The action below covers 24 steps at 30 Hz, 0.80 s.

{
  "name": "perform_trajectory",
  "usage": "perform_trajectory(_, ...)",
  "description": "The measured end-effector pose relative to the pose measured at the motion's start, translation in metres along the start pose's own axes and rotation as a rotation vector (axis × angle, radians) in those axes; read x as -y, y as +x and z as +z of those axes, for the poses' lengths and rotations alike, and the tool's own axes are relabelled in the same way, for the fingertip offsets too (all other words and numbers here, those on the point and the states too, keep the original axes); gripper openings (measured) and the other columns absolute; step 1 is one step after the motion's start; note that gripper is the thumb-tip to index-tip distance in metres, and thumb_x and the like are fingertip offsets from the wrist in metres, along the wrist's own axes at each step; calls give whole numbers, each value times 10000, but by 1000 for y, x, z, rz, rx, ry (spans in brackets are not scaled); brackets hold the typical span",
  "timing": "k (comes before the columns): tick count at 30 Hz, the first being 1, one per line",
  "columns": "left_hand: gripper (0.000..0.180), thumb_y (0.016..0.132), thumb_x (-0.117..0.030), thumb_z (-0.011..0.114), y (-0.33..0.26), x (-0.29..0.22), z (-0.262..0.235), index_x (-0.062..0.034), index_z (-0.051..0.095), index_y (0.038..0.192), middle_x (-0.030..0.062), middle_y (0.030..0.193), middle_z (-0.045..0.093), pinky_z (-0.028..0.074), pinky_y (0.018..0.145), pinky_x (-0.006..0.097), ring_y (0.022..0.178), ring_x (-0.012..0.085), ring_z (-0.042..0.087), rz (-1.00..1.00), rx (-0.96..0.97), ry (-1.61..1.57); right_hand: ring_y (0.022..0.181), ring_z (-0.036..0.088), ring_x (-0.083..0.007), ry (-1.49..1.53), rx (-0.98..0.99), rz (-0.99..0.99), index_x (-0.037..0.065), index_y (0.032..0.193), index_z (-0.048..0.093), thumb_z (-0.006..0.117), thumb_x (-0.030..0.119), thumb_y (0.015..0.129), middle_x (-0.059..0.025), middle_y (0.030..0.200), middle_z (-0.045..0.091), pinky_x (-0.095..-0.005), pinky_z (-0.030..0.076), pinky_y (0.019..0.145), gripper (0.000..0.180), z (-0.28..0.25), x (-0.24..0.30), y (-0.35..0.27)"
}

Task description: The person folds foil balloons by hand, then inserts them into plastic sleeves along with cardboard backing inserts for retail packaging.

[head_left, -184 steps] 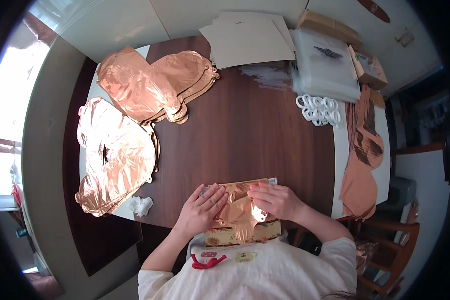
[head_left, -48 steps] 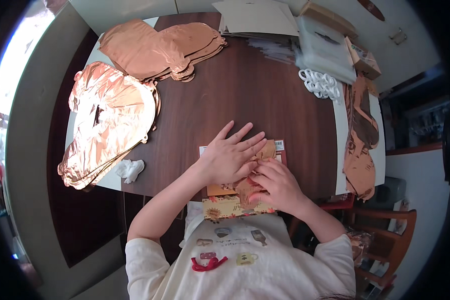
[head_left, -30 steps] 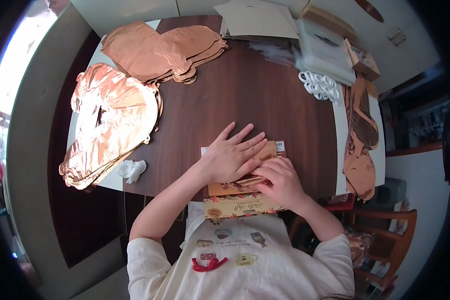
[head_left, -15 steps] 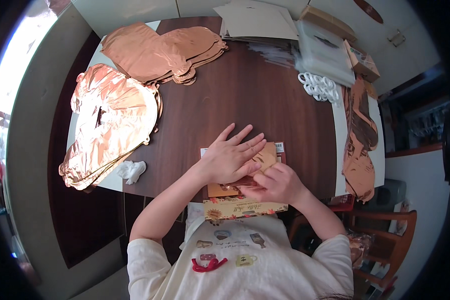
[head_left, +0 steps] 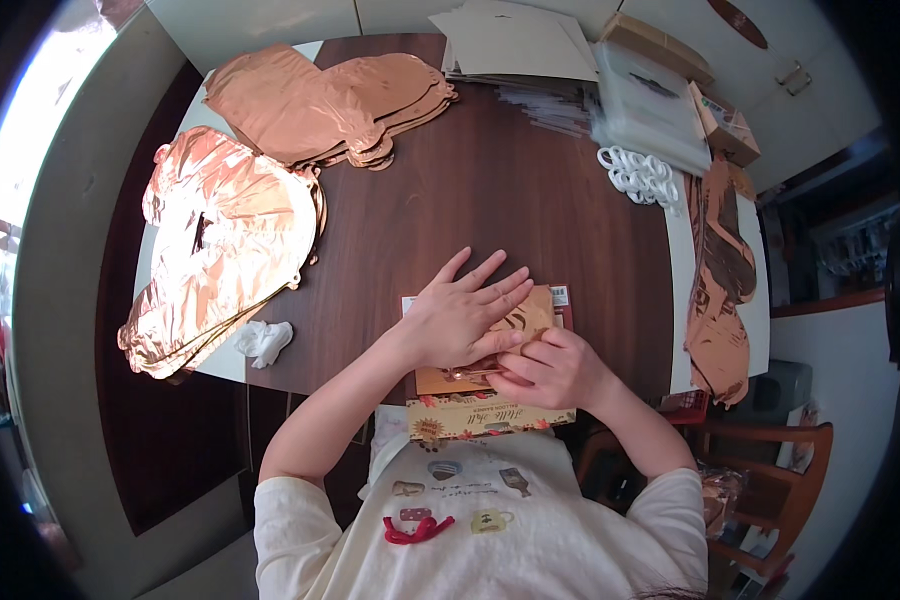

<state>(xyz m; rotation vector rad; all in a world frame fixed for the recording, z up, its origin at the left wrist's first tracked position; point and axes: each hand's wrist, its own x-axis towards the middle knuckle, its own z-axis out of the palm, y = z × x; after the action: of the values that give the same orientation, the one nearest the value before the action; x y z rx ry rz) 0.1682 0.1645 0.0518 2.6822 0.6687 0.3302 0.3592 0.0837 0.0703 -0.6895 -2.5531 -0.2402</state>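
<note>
A folded copper-coloured foil balloon (head_left: 535,303) lies on a printed cardboard packaging sheet (head_left: 492,414) at the near edge of the table. My left hand (head_left: 467,318) rests flat across the foil with its fingers spread, pressing it down. Close to its thumb, my right hand (head_left: 558,372) is closed, its fingers curled and pinching the near right part of the foil. Both palms hide much of the balloon. The printed flap of the packaging sticks out past the table edge toward my body.
Stacked copper foil balloons (head_left: 225,225) cover the left of the brown table (head_left: 420,210). White rings (head_left: 638,177), clear plastic bags (head_left: 650,105) and pale card sheets (head_left: 518,42) lie at the back. More folded foil (head_left: 720,290) sits at the right; crumpled white tissue (head_left: 263,342) is front left.
My right hand has shifted slightly down and to the right, and its fingers have turned, baring more of the foil. My left hand stays in place.
</note>
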Motion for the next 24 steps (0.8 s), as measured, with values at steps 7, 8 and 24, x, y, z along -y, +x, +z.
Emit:
perform_trajectory(7, 701, 920, -599, 269, 1, 0, 0, -92, 410, 1383, 45, 1438, 391, 99, 1128, 491, 1387, 274, 236, 2, -5, -11, 734, 530, -106, 18, -79, 171, 154, 907, 570, 627, 170, 757, 47, 799, 544, -269, 402, 637, 161, 9, 11, -1)
perform_trajectory(8, 701, 920, -600, 271, 1, 0, 0, -92, 411, 1382, 46, 1437, 393, 100, 1128, 491, 1387, 274, 237, 5, -10, -11, 725, 529, -111, 35, -77, 200, 146, 885, 563, 619, 159, 758, 41, 777, 537, -274, 402, 644, 139, 10, 12, -1)
perform_trajectory(24, 699, 922, -606, 254, 1, -2, 0, -103, 422, 1377, 37, 1433, 398, 100, 1129, 490, 1386, 274, 239, -3, -5, 7, 772, 565, -164, 42, 32, 313, 77, 919, 664, 713, 197, 723, 0, 852, 601, -317, 434, 704, 236, 4, 23, 6)
